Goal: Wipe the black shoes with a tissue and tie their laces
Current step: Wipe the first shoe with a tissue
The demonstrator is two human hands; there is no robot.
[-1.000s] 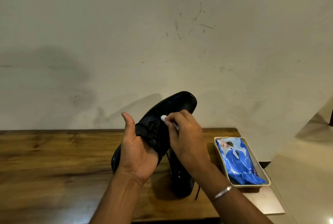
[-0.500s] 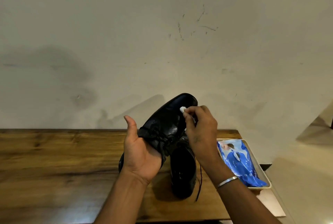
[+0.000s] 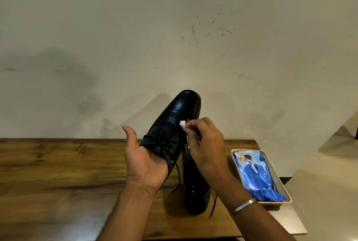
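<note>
My left hand (image 3: 144, 161) holds a black lace-up shoe (image 3: 174, 120) from underneath, lifted above the table with its toe pointing up and away. Its laces hang loose below my palm. A small white tissue (image 3: 183, 124) is pinched in my right hand (image 3: 205, 143) and pressed against the right side of the shoe's upper. The second black shoe (image 3: 195, 188) stands on the wooden table (image 3: 58, 173) beneath my hands, partly hidden by my right wrist, with a lace trailing off its front.
A beige tray (image 3: 271, 203) holding a blue tissue pack (image 3: 257, 176) sits at the table's right end, close to my right forearm. A plain wall stands directly behind the table. The table's right edge drops off beside the tray.
The held shoe has turned so its toe points more upright. My right hand with the tissue slid from the toe area back down the side of the upper.
</note>
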